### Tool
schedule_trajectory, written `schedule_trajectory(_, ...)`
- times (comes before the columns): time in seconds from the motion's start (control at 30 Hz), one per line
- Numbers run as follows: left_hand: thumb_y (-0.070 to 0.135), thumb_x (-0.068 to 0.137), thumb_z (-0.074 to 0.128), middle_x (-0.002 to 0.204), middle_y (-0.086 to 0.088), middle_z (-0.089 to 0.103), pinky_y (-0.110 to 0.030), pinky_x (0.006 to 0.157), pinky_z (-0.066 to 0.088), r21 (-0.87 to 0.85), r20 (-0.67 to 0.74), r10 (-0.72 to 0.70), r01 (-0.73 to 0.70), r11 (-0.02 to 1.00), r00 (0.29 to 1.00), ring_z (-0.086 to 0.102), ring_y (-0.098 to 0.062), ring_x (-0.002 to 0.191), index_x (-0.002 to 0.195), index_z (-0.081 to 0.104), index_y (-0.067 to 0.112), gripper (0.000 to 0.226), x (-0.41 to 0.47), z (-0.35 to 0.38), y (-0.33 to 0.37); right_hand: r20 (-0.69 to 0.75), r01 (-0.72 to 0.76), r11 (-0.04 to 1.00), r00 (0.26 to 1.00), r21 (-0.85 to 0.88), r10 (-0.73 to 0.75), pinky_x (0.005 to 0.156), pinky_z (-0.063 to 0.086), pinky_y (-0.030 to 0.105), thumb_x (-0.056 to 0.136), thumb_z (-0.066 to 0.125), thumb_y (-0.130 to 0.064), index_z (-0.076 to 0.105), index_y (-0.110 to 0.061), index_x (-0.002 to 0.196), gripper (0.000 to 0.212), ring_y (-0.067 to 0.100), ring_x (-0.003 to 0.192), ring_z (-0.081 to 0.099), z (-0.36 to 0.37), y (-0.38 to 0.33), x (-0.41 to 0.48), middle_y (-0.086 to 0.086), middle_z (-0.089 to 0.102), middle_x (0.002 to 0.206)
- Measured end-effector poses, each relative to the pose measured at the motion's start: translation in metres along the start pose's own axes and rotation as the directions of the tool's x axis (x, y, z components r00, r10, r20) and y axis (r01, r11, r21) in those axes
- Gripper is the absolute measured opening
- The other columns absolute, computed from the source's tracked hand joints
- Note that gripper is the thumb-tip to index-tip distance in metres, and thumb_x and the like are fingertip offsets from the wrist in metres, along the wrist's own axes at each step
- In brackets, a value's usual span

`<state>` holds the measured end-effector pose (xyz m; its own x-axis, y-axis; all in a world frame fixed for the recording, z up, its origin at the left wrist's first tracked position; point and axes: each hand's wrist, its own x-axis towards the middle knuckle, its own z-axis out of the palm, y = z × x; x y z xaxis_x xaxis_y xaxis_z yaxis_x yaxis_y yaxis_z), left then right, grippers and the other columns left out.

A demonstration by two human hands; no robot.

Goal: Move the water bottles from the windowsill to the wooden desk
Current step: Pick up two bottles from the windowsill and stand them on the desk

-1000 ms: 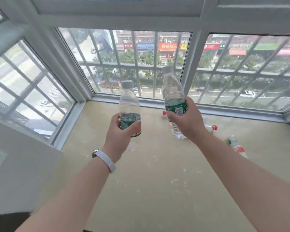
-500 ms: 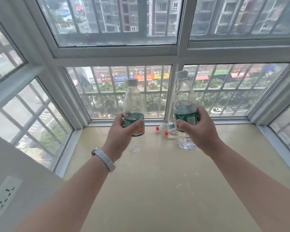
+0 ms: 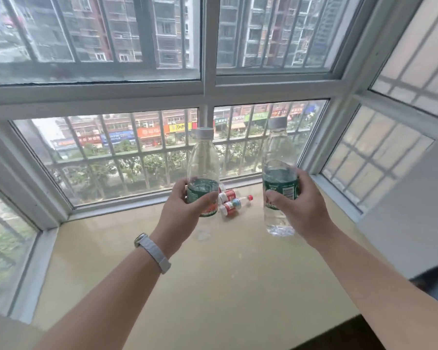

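Left hand (image 3: 185, 213) raised above the windowsill (image 3: 213, 274), fingers wrapped closed around the green label of a clear bottle (image 3: 203, 173). Thumb (image 3: 208, 202) across the near side of the label, other fingers on the far side. Held upright, pale cap on top, base hidden behind the hand, clear of the sill. White wristband (image 3: 153, 252) on the left wrist.

Right hand (image 3: 297, 210) raised at about the same height, fingers closed around a second bottle (image 3: 278, 173), gripping at its green label. Upright too, grey cap up, lower clear part hanging below the hand, off the sill surface. The two held bottles well apart, side by side, seen against the lower window panes (image 3: 137, 157).

On the sill, near its far edge by the window frame and between the two hands: small bottles with red labels (image 3: 232, 200) lying on their sides, close together, one with a red cap pointing right. Exact count hard to tell, partly hidden behind the left-hand bottle.

Sill surface pale beige and glossy. Dark edge at the bottom right corner of the view. Wooden desk out of view.
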<state>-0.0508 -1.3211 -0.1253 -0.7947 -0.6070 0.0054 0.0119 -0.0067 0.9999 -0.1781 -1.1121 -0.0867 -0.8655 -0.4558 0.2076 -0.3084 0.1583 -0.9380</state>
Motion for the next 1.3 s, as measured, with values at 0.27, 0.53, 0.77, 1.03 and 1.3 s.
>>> schedule_trajectory(0.27, 0.028, 0.080, 0.081, 0.105, 0.003, 0.075, -0.023, 0.075, 0.052, -0.018, 0.196, -0.018, 0.022, 1.000, 0.980, 0.073, -0.013, 0.092, 0.117, 0.060, 0.028, 0.042, 0.009, 0.105, -0.007, -0.198, -0.075, 0.996, 0.978, -0.046, 0.065, 0.065, 0.047, 0.011, 0.078, 0.078, -0.016, 0.058, -0.028, 0.113, 0.043, 0.001, 0.081, 0.066, -0.088, 0.018, -0.027, -0.009, 0.070, 0.095)
schedule_trajectory(0.53, 0.040, 0.070, 0.083, 0.103, 0.004, 0.076, -0.021, 0.073, 0.051, 0.018, 0.330, -0.037, 0.033, 0.999, 0.943, 0.074, -0.011, 0.091, 0.117, 0.060, 0.028, 0.054, 0.001, 0.238, -0.004, -0.324, -0.131, 0.991, 0.939, -0.040, 0.111, 0.071, 0.050, 0.017, 0.077, 0.079, -0.018, 0.056, -0.034, 0.111, 0.044, -0.001, 0.083, 0.065, -0.197, 0.058, -0.042, -0.019, 0.068, 0.091)
schedule_trajectory(0.77, 0.031, 0.083, 0.079, 0.101, 0.002, 0.075, -0.020, 0.071, 0.051, 0.062, 0.446, -0.006, -0.025, 0.998, 0.895, 0.073, -0.012, 0.089, 0.111, 0.059, 0.030, 0.034, -0.001, 0.375, 0.016, -0.474, -0.140, 0.990, 0.874, -0.035, 0.107, 0.072, 0.047, 0.012, 0.077, 0.080, -0.021, 0.055, -0.031, 0.117, 0.048, -0.003, 0.087, 0.064, -0.323, 0.088, -0.056, -0.014, 0.068, 0.098)
schedule_trajectory(1.03, 0.019, 0.087, 0.074, 0.100, 0.002, 0.075, -0.011, 0.063, 0.050, 0.052, 0.684, 0.053, -0.122, 0.991, 0.727, 0.073, -0.006, 0.082, 0.116, 0.059, 0.019, 0.033, -0.047, 0.556, 0.021, -0.679, -0.195, 0.976, 0.730, -0.093, 0.081, 0.071, 0.047, 0.016, 0.074, 0.081, -0.015, 0.055, -0.041, 0.106, 0.049, -0.001, 0.086, 0.065, -0.468, 0.113, -0.122, -0.016, 0.069, 0.096)
schedule_trajectory(1.3, 0.024, 0.086, 0.075, 0.103, 0.004, 0.075, -0.011, 0.066, 0.050, 0.030, 0.838, 0.103, -0.235, 0.971, 0.535, 0.072, -0.006, 0.088, 0.118, 0.060, 0.020, 0.036, -0.088, 0.681, 0.026, -0.859, -0.318, 0.945, 0.503, -0.081, 0.096, 0.084, 0.052, 0.031, 0.071, 0.080, -0.029, 0.052, -0.056, 0.104, 0.051, -0.002, 0.093, 0.063, -0.561, 0.131, -0.188, -0.023, 0.067, 0.101)
